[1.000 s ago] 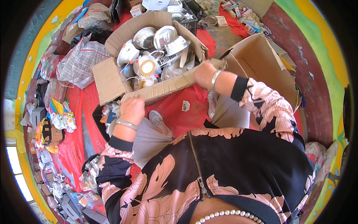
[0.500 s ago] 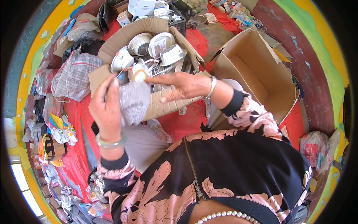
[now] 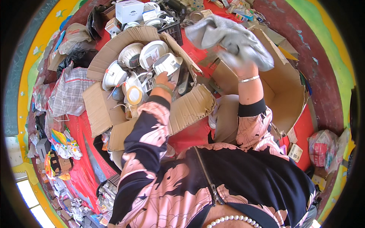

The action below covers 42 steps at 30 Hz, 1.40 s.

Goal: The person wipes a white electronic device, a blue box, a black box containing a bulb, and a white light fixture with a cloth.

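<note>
My left hand reaches into a full cardboard box. Its fingertips meet the lower edge of a white round downlight; most of the fingers are hidden, so I cannot tell whether they grip it. My right hand is raised over the second cardboard box, closed on a grey cloth that is smeared by motion. More white downlights lie in the full box, beside a roll of tape and a dark remote-like object.
A second, larger cardboard box stands open at the right. Behind the full box, a black crate holds white fittings and a small white carton. A checked bag stands at the left on red sheeting, with scattered small goods.
My right hand has swung up and right with the grey cloth, which was between both hands before. My left hand has left the cloth and moved into the full box.
</note>
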Tool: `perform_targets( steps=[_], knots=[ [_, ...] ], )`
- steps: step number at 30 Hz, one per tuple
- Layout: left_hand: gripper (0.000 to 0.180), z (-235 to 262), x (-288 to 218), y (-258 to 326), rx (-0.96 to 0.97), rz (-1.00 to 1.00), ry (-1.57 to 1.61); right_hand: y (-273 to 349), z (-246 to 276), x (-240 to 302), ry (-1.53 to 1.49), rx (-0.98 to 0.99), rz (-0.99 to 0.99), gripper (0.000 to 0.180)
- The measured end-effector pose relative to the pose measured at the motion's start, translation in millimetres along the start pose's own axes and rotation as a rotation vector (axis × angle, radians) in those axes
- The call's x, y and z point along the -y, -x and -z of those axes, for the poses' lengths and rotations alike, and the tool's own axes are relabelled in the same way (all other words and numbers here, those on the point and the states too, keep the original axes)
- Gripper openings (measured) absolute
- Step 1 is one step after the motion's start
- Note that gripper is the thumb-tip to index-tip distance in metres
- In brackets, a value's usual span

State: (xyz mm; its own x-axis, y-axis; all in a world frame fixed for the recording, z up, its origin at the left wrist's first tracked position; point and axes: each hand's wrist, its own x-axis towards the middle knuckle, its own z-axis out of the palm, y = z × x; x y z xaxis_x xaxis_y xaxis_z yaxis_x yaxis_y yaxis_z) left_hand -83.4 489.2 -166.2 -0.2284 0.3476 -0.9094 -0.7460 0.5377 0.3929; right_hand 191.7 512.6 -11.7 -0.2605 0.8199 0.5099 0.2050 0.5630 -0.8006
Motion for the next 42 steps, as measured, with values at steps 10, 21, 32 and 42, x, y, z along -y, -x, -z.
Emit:
perform_targets(
  steps=[10, 21, 32, 42],
  knots=[
    [0.041, -22, 18, -39, 0.340, -0.395, 0.893, 81, 5, 18, 0.699, 0.109, -0.170, 0.036],
    [0.047, 25, 5, -17, 0.567, -0.924, -0.234, 19, -18, 9, 0.464, -0.181, 0.196, 0.036],
    [0.048, 124, 64, 247, 0.795, -0.907, 0.112, 42, -34, 140, 0.504, -0.059, 0.523, 0.044],
    [0.045, 200, 108, 290, 0.969, -0.721, 0.313, 83, -102, 204, 0.296, 0.407, 0.468, 0.056]
  ],
)
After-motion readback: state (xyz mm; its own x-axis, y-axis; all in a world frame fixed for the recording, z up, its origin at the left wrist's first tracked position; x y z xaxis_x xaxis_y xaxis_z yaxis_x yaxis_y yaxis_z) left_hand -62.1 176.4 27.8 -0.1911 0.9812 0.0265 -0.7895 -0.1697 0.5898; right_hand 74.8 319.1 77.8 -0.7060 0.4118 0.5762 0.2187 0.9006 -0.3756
